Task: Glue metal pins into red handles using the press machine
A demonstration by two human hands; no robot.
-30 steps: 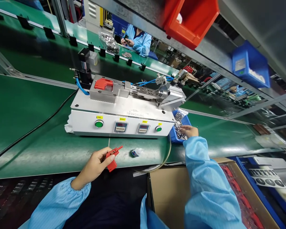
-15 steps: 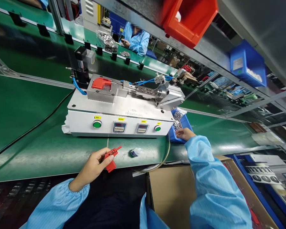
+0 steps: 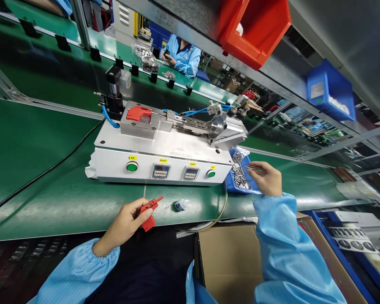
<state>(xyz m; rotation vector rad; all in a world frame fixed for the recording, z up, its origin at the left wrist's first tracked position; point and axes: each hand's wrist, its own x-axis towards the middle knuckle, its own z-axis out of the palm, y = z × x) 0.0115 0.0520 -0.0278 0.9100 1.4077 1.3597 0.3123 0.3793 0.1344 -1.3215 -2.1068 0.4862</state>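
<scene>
Gripping an angular red plastic part [image 3: 150, 206] — left fingers [image 3: 133, 206]; pinching a slim metallic pin [image 3: 249, 168] — right fingers [image 3: 263, 166].

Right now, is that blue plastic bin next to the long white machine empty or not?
Not empty: a pile of small, shiny silver metal pins lies inside the blue plastic bin, near the right hand.

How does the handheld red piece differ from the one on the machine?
The held red piece is pinched in the left hand; the mounted red piece sits in a metal fixture. The held red piece is tilted, in front of the white machine; the mounted red piece lies on top. Both are red.
</scene>
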